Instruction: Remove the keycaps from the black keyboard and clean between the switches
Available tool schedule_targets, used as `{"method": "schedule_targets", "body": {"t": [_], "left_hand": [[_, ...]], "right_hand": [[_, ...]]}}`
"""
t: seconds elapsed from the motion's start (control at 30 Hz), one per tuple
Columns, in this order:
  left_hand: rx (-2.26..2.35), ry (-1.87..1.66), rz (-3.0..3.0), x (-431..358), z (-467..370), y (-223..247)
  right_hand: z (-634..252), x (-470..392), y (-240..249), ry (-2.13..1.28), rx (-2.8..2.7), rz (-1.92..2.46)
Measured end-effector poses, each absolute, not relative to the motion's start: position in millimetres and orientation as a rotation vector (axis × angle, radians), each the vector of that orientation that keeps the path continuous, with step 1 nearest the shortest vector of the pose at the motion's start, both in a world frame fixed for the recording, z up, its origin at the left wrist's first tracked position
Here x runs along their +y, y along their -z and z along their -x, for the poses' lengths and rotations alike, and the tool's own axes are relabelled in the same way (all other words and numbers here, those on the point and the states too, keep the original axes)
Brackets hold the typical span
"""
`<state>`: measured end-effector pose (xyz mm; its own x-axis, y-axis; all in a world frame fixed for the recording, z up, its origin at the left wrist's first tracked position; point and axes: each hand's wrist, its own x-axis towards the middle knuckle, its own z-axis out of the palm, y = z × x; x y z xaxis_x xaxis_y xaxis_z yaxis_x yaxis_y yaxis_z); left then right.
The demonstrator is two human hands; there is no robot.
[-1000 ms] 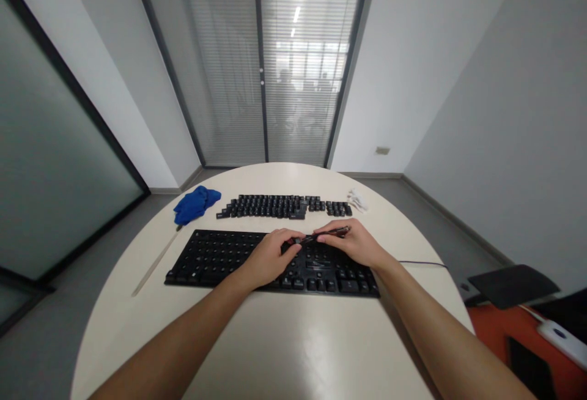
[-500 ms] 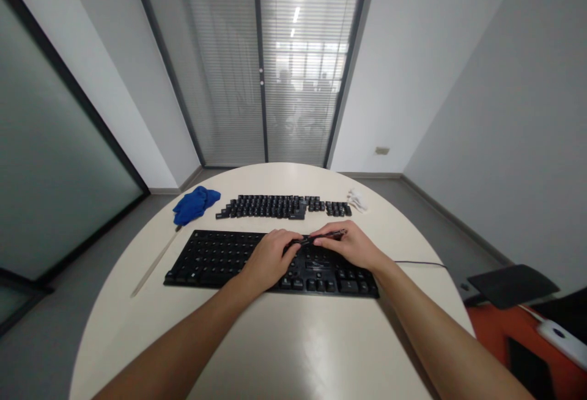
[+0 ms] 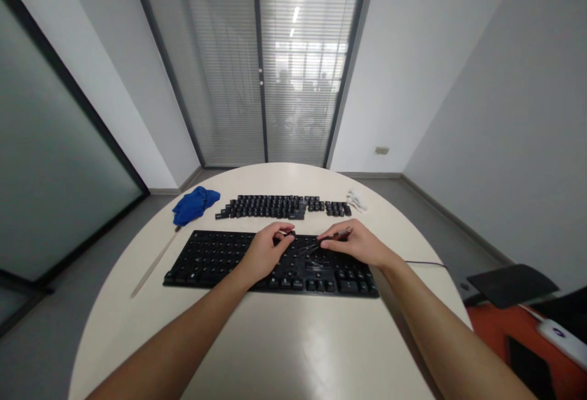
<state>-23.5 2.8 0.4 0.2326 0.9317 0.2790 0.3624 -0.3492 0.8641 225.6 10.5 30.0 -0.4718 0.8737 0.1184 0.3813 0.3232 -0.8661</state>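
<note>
The left hand seems to pinch a small dark piece and the right hand grips a slim tool, both over the keyboard on the table, in front of the loose keys. Handling this well calls for a light, square pinch, with the tool's thin ends angled clear of the keyboard.

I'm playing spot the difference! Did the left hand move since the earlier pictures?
Yes. Against the keyboard, the left hand has shifted a little to the left, away from the right hand.
</note>
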Motion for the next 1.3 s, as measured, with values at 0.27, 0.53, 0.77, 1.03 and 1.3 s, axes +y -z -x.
{"method": "schedule_targets", "body": {"t": [0.27, 0.53, 0.77, 1.03, 1.3], "left_hand": [[1.188, -0.953, -2.21, -1, 26, 2], [1.137, -0.924, -2.307, -1, 26, 4], [1.063, -1.069, -1.832, 1, 22, 5], [0.894, -1.103, -1.556, 5, 23, 6], [0.911, -1.059, -1.509, 4, 21, 7]], "right_hand": [[-229, 17, -29, -0.818, -1.952, 1.111], [-212, 9, -28, -0.621, -2.135, 1.088], [-193, 1, -29, -0.531, -2.245, 0.976], [-193, 4, -26, -0.47, -2.437, 0.935], [-189, 1, -29, -0.486, -2.4, 1.011]]}}
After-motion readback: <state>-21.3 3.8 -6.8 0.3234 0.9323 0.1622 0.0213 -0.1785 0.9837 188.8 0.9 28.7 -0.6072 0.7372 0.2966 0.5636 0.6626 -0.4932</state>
